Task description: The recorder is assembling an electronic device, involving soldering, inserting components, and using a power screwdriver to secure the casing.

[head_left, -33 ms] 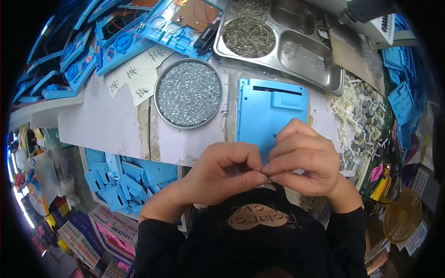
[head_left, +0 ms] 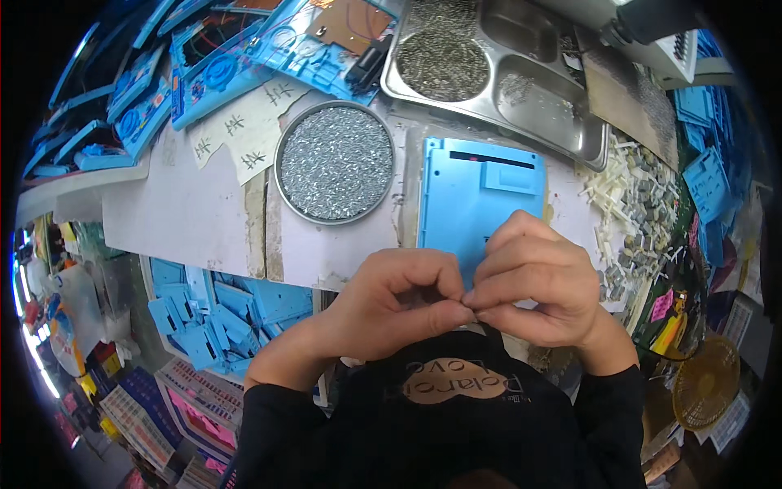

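Near centre, left hand (head_left: 375, 301): thumb and forefinger tips together; cannot tell whether they grip anything.
Right hand (head_left: 542, 277): fingers curled, tips meeting the left's; grip likewise unclear.
Blue panel (head_left: 466, 208): on the bench (head_left: 187, 208), near end hidden by the 2 hands.
Round dish (head_left: 338, 222): left of the panel.

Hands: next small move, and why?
Probably part the fingertips slightly to check the grip: the left hand and right hand come together in front of the blue panel, and whatever they may pinch is hidden.
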Demonstrator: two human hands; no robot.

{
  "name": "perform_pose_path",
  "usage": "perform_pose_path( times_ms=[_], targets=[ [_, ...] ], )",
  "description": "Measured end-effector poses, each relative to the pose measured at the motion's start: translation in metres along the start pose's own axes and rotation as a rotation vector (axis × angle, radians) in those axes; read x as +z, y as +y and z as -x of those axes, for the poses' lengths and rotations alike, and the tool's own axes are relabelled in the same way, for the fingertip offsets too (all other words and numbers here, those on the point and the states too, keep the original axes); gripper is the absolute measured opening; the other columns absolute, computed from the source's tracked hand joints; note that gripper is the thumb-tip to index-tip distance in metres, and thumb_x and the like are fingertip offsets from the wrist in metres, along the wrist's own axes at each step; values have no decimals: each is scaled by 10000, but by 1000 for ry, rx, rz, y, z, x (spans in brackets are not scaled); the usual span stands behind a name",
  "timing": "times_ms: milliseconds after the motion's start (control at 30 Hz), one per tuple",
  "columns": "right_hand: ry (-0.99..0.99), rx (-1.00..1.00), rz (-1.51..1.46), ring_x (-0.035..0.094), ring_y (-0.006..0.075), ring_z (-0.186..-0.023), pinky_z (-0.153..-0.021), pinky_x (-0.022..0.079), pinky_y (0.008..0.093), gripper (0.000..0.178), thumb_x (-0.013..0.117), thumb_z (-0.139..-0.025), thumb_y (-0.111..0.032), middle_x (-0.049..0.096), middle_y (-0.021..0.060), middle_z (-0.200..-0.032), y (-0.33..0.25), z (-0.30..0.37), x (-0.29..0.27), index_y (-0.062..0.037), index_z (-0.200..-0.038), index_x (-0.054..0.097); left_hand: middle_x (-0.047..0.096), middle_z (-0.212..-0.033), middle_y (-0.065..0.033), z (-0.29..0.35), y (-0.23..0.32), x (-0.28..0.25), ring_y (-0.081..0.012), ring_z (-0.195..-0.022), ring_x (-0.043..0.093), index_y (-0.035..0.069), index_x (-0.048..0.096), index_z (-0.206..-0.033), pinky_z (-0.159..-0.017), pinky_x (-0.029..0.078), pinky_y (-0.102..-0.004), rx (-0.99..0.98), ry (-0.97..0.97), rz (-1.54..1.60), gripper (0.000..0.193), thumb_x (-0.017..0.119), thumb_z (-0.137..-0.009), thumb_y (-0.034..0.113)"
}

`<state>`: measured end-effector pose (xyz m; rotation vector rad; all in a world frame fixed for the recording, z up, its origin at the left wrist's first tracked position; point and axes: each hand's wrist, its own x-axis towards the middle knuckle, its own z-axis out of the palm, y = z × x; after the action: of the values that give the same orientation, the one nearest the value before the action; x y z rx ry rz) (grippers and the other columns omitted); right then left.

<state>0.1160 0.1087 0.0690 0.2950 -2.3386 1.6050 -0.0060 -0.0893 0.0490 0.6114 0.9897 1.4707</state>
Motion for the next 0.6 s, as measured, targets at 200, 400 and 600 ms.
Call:
perform_pose_path(
  times_ms=[200, 400, 600],
  targets=[
    [4, 2, 119, 612, 262, -787, -712, 488, 369, 236, 808, -763, 1, 667, 77, -877, -5, -6, 7, -28, -970, 698, 587, -793, -3, -2, 1, -11, -80, -739, 545, 11, 637, -905, -652, 437, -246, 65, 31, -137, 110, 709, -962, 72],
    [179, 22, 361, 609, 267, -796, -736, 475, 367, 157, 762, -816, -17, 669, 97, -875, 13, 2, -18, -23, -948, 677, 571, -710, -120, -49, 0, -47, -265, -644, 584, 13, 605, -810, -610, 457, -341, 381, 433, -1143, 201, 657, -966, 128],
    [202, 117, 386, 607, 267, -799, -742, 479, 358, 141, 756, -823, -22, 671, 101, -868, 12, 30, -27, -19, -943, 681, 605, -733, -136, -63, -1, -45, -331, -677, 628, 44, 608, -820, -610, 503, -414, 400, 375, -1554, 221, 669, -963, 201]
  ],
)
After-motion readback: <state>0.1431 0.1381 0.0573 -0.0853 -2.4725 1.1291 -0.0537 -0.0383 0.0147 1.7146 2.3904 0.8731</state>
